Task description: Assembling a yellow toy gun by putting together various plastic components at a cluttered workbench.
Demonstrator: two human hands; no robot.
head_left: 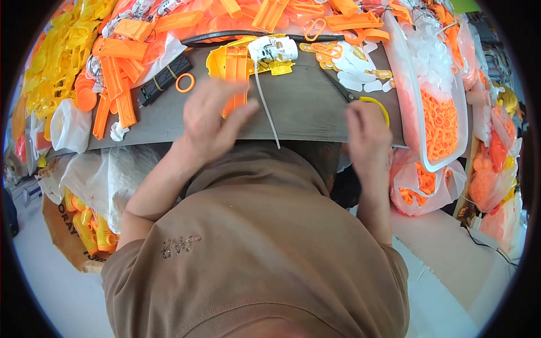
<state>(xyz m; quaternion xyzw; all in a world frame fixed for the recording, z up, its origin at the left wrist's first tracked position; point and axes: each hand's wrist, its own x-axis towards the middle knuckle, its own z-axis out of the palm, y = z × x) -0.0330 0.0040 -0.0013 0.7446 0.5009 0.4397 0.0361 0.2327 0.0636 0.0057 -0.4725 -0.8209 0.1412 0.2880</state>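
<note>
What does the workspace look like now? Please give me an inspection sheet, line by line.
Surface: dark wooden board, crowded at the back.
Job's things: left hand, blurred, over an orange plastic part; right hand on yellow-handled scissors.
Clutter: orange ring, white plastic pieces, white strip.
Fingers: too blurred to judge the grip.
Cables: black cable along the back edge.
Surroundings: tray of orange rings, yellow parts, bags.

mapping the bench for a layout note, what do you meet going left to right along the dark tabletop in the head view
white plastic bag → orange plastic ring → left hand → thin white plastic strip → right hand → clear plastic tray of small orange rings
</note>
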